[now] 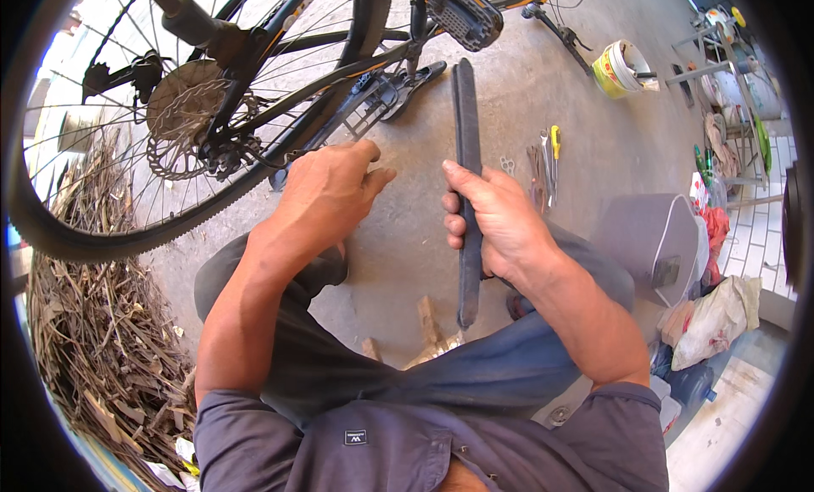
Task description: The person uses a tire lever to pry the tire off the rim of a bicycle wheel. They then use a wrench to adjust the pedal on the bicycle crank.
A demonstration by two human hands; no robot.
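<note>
A heap of sticks (93, 348) lies well left of the left hand (331, 182). Right of the right hand (500, 216) stands a grey box (640, 246) (pale along its edge), with a red bag (716, 229) and pale sack (721, 322) beyond; ahead and right of that hand, a yellow-and-white bucket (605, 72).

Spread out as a grey concrete floor (526, 89), faintly stained. Bore a yellow-handled screwdriver (555, 144) right of center, set just beside a slender metal wrench (549, 174), with a narrow dark item (536, 165) and a small pierced metal piece (507, 164) close by. Supported, farther out, a white bucket (607, 75) with a yellow-and-green label, well apart from the screwdriver. Held a grey, pale-edged box (627, 229) toward the right. Carried a broad heap of dry sticks (106, 356) along the left. Met white tiles (750, 242) at far right, near a red plastic bag (717, 229), a pale sack (716, 322) and a blue bottle (694, 383), footing unclear.
</note>
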